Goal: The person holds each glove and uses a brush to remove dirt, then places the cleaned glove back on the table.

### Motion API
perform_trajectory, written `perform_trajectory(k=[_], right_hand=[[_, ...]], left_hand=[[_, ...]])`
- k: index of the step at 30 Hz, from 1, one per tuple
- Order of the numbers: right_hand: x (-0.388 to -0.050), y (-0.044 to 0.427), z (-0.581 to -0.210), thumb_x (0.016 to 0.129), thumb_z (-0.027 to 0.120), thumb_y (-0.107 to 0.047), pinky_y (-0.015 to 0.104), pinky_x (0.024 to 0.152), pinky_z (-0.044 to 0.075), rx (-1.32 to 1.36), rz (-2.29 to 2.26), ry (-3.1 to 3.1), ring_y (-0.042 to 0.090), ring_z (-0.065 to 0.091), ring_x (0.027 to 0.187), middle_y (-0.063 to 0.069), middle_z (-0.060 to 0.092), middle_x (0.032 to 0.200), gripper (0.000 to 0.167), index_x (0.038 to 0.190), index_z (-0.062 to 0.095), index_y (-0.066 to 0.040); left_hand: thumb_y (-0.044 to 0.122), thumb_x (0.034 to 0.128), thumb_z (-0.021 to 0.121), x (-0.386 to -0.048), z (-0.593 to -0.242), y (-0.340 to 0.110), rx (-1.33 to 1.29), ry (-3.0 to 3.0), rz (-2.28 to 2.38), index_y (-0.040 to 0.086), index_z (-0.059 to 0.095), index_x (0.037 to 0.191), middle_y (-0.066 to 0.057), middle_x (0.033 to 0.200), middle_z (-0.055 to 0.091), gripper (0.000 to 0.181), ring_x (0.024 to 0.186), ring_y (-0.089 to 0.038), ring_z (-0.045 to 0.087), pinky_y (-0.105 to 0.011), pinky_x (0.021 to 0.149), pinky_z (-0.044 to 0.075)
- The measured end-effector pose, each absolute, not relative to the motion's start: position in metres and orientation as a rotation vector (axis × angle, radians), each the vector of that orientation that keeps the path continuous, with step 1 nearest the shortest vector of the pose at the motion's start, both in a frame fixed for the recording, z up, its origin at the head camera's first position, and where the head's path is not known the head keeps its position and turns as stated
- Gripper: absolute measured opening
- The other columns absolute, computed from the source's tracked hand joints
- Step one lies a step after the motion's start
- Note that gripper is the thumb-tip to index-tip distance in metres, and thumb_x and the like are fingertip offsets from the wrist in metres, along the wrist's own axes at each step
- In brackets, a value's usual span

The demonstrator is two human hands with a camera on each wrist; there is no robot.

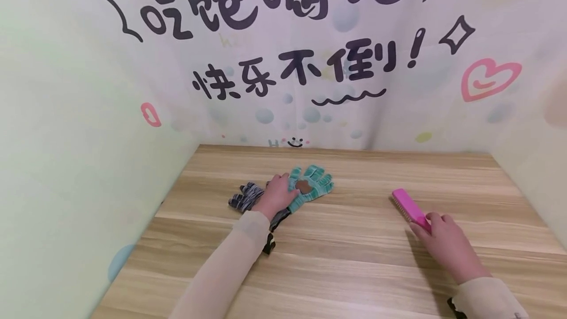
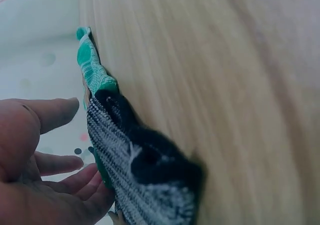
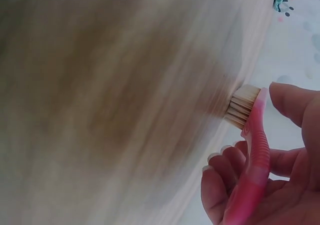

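Note:
My left hand [image 1: 275, 196] is over a black-and-grey knit glove [image 1: 244, 199], its thumb beside a teal knit glove [image 1: 318, 188] that has a brown patch. In the left wrist view the fingers [image 2: 60, 165] are spread and loosely bent; some fingertips reach the grey glove's edge, and no grip on it shows. Both gloves lie flat, the teal one adjoining the grey one. On the right, my right hand [image 1: 452, 247] holds a pink scrubbing brush [image 1: 408, 206] by its handle. The brush's pale bristles [image 3: 242, 105] point toward the tabletop; whether they touch it I cannot tell.
The wood-grain tabletop [image 1: 345, 255] runs back to a white printed cloth wall [image 1: 398, 117] with dark lettering. A pale side wall [image 1: 79, 161] stands along the left edge, another [image 1: 536, 171] along the right. A dark band [image 1: 269, 244] hangs by the left sleeve.

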State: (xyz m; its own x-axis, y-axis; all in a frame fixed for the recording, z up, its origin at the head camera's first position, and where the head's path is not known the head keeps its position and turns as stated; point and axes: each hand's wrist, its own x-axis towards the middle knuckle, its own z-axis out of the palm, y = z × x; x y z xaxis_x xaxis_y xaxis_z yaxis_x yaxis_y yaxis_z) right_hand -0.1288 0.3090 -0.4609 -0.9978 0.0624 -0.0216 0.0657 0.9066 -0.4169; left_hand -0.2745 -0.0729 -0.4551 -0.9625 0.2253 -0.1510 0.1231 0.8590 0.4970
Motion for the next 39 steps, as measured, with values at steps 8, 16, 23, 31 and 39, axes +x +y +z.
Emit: perform_trajectory(k=[8,16,23,31,39], right_hand=[[-0.130,0.310,-0.462,0.102,0.057,-0.035,0.035,0.058,0.047,0.147,-0.734,2.976,0.024,0.053,0.072,0.017,0.060,0.085,0.053,0.118,0.054,0.016],[-0.130,0.308,-0.464,0.101,0.058,-0.028,0.031,0.053,0.042,0.150,-0.761,2.951,0.020,0.046,0.062,0.007,0.051,0.070,0.035,0.092,0.056,0.005],[-0.132,0.310,-0.465,0.101,0.057,-0.025,0.031,0.053,0.041,0.154,-0.754,2.957,0.020,0.045,0.062,0.008,0.051,0.070,0.032,0.089,0.056,0.005],[-0.132,0.311,-0.465,0.102,0.055,-0.024,0.031,0.054,0.042,0.152,-0.772,2.952,0.021,0.047,0.063,0.009,0.051,0.070,0.035,0.095,0.056,0.010],[-0.131,0.309,-0.464,0.102,0.054,-0.025,0.031,0.053,0.044,0.160,-0.824,2.899,0.021,0.048,0.063,0.010,0.053,0.072,0.037,0.098,0.053,0.012]], left_hand=[[0.030,0.0982,0.067,-0.280,-0.458,-0.074,0.234,2.835,0.744,-0.004,0.042,0.149,-0.026,0.148,0.049,0.066,0.139,-0.041,0.045,-0.051,0.113,0.044],[0.024,0.0922,0.076,-0.286,-0.462,-0.077,0.149,2.780,0.884,-0.005,0.054,0.137,-0.023,0.134,0.061,0.058,0.124,-0.036,0.058,-0.046,0.104,0.052],[0.021,0.0887,0.079,-0.289,-0.457,-0.077,0.101,2.739,0.934,-0.005,0.058,0.129,-0.021,0.127,0.065,0.053,0.118,-0.034,0.061,-0.045,0.102,0.053],[0.023,0.0941,0.073,-0.290,-0.460,-0.076,0.096,2.709,0.976,-0.004,0.060,0.126,-0.019,0.125,0.065,0.044,0.115,-0.033,0.062,-0.044,0.099,0.053],[0.025,0.1044,0.054,-0.293,-0.460,-0.072,0.068,2.619,1.085,-0.001,0.059,0.129,-0.018,0.129,0.063,0.036,0.113,-0.029,0.060,-0.043,0.100,0.052]])
